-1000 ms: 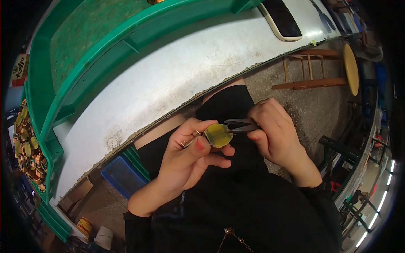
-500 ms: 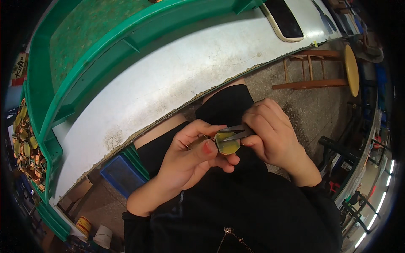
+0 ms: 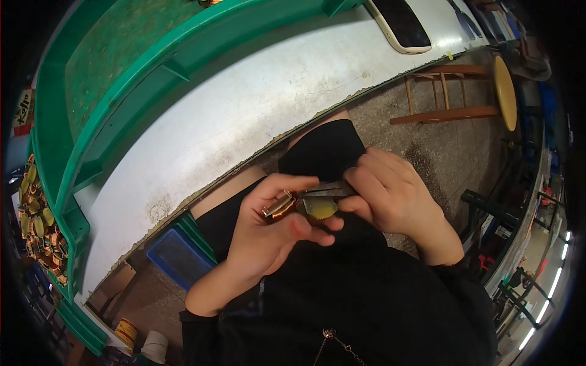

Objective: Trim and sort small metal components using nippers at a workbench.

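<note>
My left hand pinches a small copper-wound coil between thumb and fingers, over my lap. A yellow-green plate sits on the coil's right end. My right hand is closed around a pair of dark metal pliers, its handles hidden in the palm. The pliers' jaws lie along the plate's far edge, close to my left fingertips. Whether they grip anything there, I cannot tell.
Beyond my lap runs a white table with a chipped edge. On it are a large green tray and a phone. Many similar coils fill a bin at the left. A stool, a blue crate and wire spools stand below.
The coil has tilted in my left hand, so its copper winding now shows. Both hands and the pliers have shifted slightly left, and the jaws now lie across the plate's far edge.
</note>
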A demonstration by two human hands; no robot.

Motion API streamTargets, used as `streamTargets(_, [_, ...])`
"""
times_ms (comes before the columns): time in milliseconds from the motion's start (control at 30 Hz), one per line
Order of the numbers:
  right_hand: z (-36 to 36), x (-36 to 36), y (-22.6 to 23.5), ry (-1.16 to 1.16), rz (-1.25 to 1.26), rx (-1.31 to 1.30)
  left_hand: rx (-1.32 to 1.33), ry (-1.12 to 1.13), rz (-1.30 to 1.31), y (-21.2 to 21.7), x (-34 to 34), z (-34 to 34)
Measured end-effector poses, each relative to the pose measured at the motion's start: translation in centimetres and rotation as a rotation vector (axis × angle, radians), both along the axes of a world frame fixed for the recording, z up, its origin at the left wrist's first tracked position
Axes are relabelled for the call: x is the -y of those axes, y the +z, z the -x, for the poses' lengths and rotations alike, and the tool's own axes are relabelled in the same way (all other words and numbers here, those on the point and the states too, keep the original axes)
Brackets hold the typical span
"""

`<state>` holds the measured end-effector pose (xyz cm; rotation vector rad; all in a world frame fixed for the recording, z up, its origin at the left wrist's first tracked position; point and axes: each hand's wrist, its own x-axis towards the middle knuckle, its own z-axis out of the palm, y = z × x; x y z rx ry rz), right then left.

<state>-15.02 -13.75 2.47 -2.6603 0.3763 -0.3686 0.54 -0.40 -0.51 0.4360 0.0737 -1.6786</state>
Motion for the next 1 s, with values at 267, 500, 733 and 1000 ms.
streamTargets(267, [-0.2, -0.2, -0.4, -0.023, 0.082, -0.007, 0.424, 0.157, 0.084, -0.2, -0.1, 1.1])
streamTargets(500, [-0.1, -0.2, 0.1, -0.016, 0.219, 0.037, 0.576, 0.204, 0.171, -0.1, -0.3, 1.2])
streamTargets(733, [0.3, -0.8, 0.3, -0.124, -0.004, -0.044, 0.488, 0.168, 0.113, 0.2, 0.0, 0.4])
streamTargets(1000, [1.8, -0.6, 0.0, -0.131, -0.241, -0.005, 0.416, 0.209, 0.107, 0.4, -0.2, 0.3])
